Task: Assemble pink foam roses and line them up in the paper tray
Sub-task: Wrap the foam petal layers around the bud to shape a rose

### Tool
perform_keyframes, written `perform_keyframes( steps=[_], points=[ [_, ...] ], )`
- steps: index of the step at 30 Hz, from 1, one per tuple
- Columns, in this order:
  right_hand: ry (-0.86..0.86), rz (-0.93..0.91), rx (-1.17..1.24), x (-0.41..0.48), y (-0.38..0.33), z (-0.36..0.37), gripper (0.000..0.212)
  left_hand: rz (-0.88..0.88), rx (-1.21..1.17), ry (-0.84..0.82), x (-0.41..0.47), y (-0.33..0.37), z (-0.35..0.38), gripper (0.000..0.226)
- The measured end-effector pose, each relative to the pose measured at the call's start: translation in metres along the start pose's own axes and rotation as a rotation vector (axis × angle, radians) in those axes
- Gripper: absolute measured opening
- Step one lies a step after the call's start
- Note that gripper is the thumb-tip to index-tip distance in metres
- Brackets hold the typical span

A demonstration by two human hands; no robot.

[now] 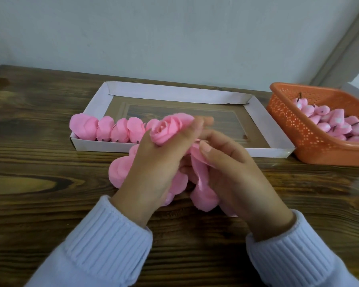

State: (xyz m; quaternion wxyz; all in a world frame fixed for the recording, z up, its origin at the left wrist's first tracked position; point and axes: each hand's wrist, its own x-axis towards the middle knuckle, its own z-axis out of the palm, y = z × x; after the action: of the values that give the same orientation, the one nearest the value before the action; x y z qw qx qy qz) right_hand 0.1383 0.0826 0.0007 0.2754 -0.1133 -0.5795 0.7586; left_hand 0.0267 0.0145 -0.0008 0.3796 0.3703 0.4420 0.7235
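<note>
A pink foam rose is held in the curled left grip; a loose petal is pinched by the right grip, just before the paper tray.

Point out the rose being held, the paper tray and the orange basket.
held rose (162,128), head view, on its spiral centre.
paper tray (174,93), head view, on its far wall.
orange basket (288,123), head view, on its perforated side wall.
</note>
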Motion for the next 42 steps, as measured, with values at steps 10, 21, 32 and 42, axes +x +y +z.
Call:
perform_keyframes(
  steps=[10,21,32,42],
  points=[
    [0.244,-0.381,-0.720,-0.003,0.003,0.003,0.015,-0.065,-0.275,0.132,0.008,-0.003,0.000,0.040],
    [0.516,-0.652,-0.987,-0.006,0.000,0.005,0.007,-0.022,0.074,0.054,0.000,-0.007,0.007,0.033],
    [0.516,-0.693,-0.860,-0.005,0.000,0.004,0.005,0.133,0.223,-0.038,0.000,-0.010,0.007,0.014],
    [0.570,-0.599,-0.852,-0.004,0.001,-0.002,0.011,0.113,0.298,-0.085,-0.002,-0.012,0.008,0.032]
  ],
)
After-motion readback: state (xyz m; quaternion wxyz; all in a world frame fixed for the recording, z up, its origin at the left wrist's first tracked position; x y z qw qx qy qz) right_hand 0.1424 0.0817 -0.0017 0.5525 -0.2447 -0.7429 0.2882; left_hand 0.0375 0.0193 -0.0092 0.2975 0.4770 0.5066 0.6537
